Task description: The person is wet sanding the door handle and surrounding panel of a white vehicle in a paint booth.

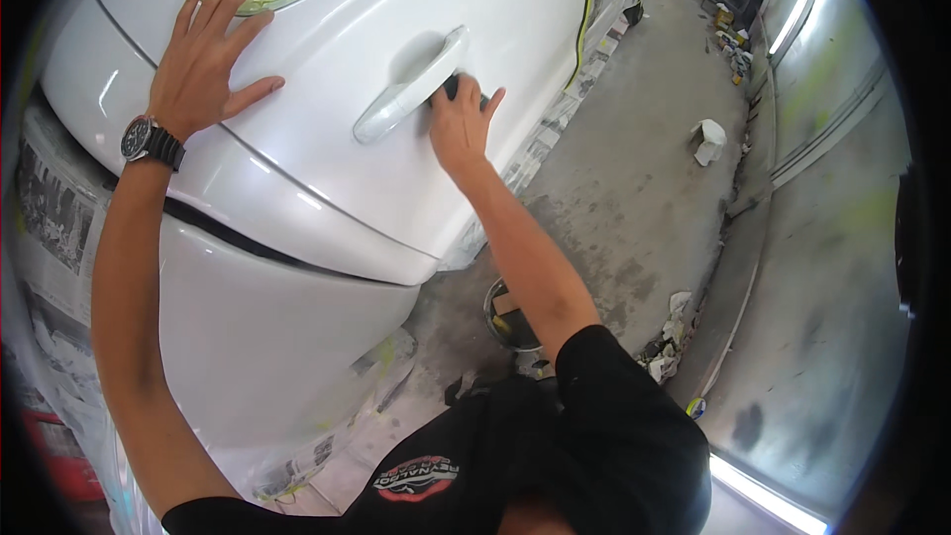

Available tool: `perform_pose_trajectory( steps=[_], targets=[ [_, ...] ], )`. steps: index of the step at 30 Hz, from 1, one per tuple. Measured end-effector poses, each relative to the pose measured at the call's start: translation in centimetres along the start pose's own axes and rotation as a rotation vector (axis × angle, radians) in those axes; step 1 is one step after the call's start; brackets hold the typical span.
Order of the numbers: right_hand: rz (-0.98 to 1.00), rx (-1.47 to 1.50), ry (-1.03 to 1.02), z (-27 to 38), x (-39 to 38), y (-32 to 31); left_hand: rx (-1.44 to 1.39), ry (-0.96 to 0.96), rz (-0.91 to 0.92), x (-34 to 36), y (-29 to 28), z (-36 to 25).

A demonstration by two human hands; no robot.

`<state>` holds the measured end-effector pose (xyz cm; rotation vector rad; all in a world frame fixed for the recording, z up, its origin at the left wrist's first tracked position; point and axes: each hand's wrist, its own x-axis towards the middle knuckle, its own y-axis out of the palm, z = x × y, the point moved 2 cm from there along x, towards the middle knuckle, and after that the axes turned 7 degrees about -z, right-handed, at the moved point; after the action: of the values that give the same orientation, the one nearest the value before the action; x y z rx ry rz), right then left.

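Note:
A white car door (327, 129) with a glossy surface fills the upper left. My left hand (198, 69) lies on its upper part with fingers spread, the fingertips at the green masking tape (260, 2) along the window. A black watch (151, 142) is on that wrist. My right hand (460, 127) is closed over a small dark pad (453, 86), mostly hidden by the fingers, against the door just beside the white door handle (411, 89).
Newspaper masking (555, 124) runs along the door's lower edge. A dark round bucket (509, 315) stands on the floor below my right forearm. A crumpled white piece (707, 142) lies on the grey floor (624, 178). Scraps line the base of the wall (832, 267) at right.

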<state>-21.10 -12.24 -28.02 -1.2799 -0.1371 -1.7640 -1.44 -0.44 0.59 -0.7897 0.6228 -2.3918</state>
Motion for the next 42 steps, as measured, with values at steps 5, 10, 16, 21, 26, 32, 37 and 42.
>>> perform_pose_trajectory(
  steps=[5,10,16,21,26,32,37,42],
  targets=[
    [0.110,0.117,0.153,2.6,-2.3,-0.2,-0.001,0.007,-0.026,-0.2,0.0,-0.2],
    [0.032,-0.026,0.029,-0.4,0.2,-1.3,0.010,0.023,-0.008,0.4,-0.4,-0.2],
    [0.118,0.077,0.081,-0.2,0.0,-1.8,0.026,0.016,0.007,0.5,-0.3,-0.2],
    [0.097,0.152,0.204,2.3,-2.3,-1.1,0.045,0.018,0.003,0.4,0.0,-0.4],
    [0.117,-0.081,-0.057,-0.4,0.3,-1.1,0.031,0.029,0.009,0.2,-0.3,-0.1],
    [0.064,0.048,0.092,1.9,-1.4,-0.7,0.057,0.012,0.030,0.6,-0.4,-0.6],
    [0.039,-0.038,0.130,1.0,-0.8,-0.9,0.040,0.030,-0.004,0.8,-0.2,-0.6],
    [0.078,-0.112,-0.034,-0.2,-0.2,-1.4,0.015,0.046,0.008,0.4,-0.2,-0.4]
  ],
)
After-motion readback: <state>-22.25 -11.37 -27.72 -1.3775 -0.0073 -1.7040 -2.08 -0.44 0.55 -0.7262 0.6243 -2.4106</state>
